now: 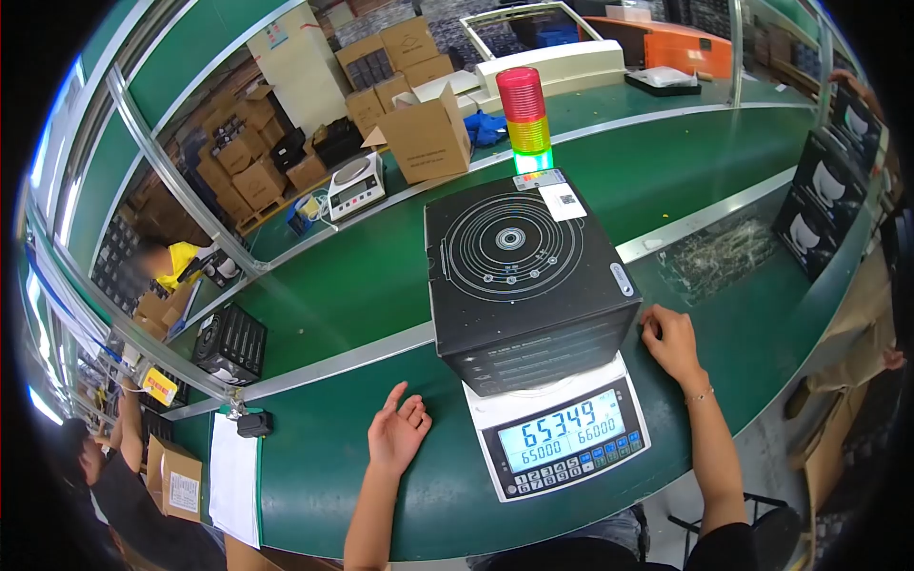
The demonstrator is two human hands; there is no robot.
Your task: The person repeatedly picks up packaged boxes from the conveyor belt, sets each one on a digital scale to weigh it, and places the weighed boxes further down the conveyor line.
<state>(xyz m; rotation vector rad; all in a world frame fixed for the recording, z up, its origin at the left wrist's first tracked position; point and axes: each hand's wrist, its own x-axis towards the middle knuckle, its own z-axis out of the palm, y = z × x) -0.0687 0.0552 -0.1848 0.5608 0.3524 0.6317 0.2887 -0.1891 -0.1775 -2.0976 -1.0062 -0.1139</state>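
Note:
A large black printed box sits on a white digital weighing scale, whose lit display reads 653.49. A white label with a square code lies on the box's top. To the left of the scale, my left hand rests over the green table, palm turned up, fingers loosely bent and apart, with nothing in it. My right hand is beside the box's near right corner, its fingers curled in and no object showing in them. A red, yellow and green signal light stands behind the box, its green part lit.
At left lie a clipboard with papers and a black box. Stacked black boxes stand at right. Across the green conveyor are another scale and an open carton. A co-worker in black sits at far left.

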